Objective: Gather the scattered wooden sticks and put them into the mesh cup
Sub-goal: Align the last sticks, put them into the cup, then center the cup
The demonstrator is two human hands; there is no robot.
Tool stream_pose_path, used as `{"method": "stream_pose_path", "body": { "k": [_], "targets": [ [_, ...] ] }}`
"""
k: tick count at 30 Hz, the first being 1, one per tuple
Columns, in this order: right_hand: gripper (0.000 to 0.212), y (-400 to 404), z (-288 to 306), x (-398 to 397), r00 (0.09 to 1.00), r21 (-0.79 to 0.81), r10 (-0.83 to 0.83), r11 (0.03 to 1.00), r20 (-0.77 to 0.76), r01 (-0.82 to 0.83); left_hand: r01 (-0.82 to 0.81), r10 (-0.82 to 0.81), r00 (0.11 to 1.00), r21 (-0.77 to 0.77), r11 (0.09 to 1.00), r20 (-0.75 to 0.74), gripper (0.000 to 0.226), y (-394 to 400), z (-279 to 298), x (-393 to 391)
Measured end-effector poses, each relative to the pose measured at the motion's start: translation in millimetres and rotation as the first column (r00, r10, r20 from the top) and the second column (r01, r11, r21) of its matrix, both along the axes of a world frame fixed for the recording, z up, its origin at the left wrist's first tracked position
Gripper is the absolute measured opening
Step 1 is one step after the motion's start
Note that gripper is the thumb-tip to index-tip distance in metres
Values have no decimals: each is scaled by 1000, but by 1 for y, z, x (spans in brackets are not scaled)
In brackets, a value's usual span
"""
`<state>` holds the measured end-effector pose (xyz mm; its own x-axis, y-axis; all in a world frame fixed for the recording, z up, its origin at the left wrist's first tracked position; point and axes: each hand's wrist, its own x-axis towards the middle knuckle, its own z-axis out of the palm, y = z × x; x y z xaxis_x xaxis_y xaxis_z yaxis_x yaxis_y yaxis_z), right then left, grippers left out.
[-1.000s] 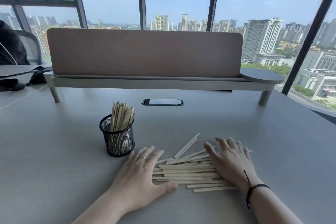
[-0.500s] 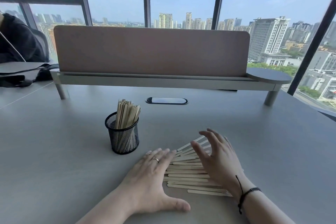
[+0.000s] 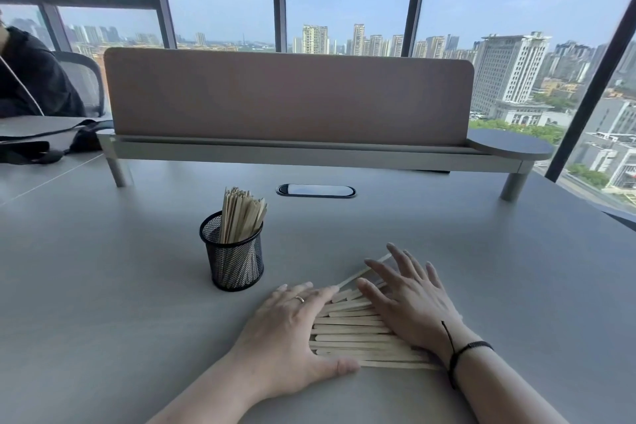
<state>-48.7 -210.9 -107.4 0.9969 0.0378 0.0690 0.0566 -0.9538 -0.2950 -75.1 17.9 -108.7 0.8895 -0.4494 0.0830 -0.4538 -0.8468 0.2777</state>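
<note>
Both hands lie flat with straight fingers, neither grasping anything: the left hand (image 3: pixel 292 330) presses against the left ends of the pale flat wooden sticks (image 3: pixel 351 329) lying on the table, and the right hand (image 3: pixel 409 303) rests on their right ends, so the pile sits squeezed between the palms on the near part of the grey table (image 3: pixel 103 286).

One long stick (image 3: pixel 364 270) juts out toward the far side past the right fingers; it looks likely to be left behind when the bundle is lifted. With only flat palms on them, the lower sticks could also slip out and scatter again, or fan rather than line up.

The black wire-mesh cup (image 3: pixel 235 256) stands just left of and beyond the left hand, already holding a tall sheaf of upright sticks (image 3: pixel 241 210). A careless sweep could knock it over, and room at its mouth seems limited.

Bare tabletop stretches left, right and beyond; the near edge is out of view.
</note>
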Motion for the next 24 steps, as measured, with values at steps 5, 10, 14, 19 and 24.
{"method": "stream_pose_path", "body": {
  "k": [5, 10, 14, 19, 24],
  "targets": [
    [69, 3, 0, 0, 993, 38, -12, 999, 120, 7, -38, 38, 999, 23, 999, 4, 113, 4, -1, -1],
    [73, -8, 0, -4, 970, 91, -113, 991, 218, 95, -71, 71, 997, 35, 997, -15, 119, 7, 1, -5],
    [76, -23, -8, -3, 986, 134, -140, 983, 92, 127, -89, 91, 995, 52, 995, -49, 120, 5, 1, -6],
    [84, -10, -13, 0, 998, 166, -27, 986, 62, 16, -82, 88, 993, 75, 994, -77, 123, 3, -1, -4],
    [65, 3, -7, -7, 998, 302, 9, 953, 56, -26, -71, 77, 995, 87, 994, -69, 124, 3, -2, 0]
  ]
}}
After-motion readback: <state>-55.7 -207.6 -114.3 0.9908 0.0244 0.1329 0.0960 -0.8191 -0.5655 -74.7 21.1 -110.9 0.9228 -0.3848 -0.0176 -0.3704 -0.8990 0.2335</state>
